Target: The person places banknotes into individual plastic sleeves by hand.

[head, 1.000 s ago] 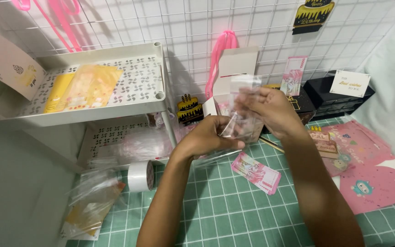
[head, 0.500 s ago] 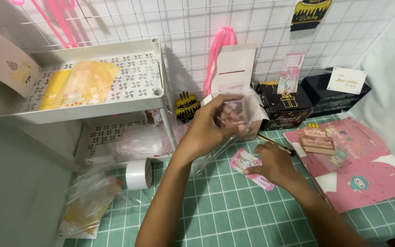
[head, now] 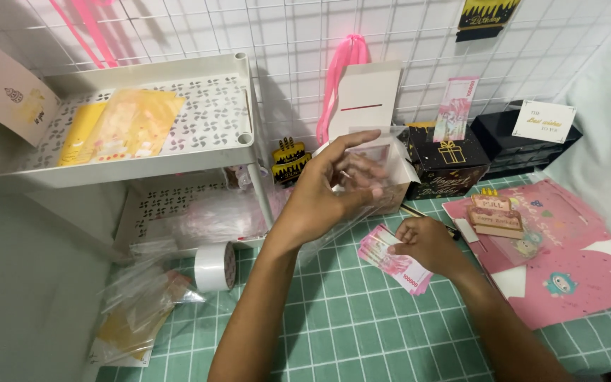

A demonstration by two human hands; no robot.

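Gripping pink banknotes (head: 395,261), right hand (head: 429,242) lowered

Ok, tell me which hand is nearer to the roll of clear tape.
Left. The left hand is raised up and to the right of the tape roll, holding a clear plastic bag. The right hand rests farther right, on the pink banknotes.

Two bare forearms rise from the bottom edge of the head view and angle toward the back of the table. The left hand (head: 323,194) is raised above the surface, wrist bent, fingers (head: 358,152) spread and curled loosely with the thumb arched over the top. The right hand (head: 429,244) sits lower and nearer, palm down on the table, fingers drawn together in a closed pinch, knuckles up.
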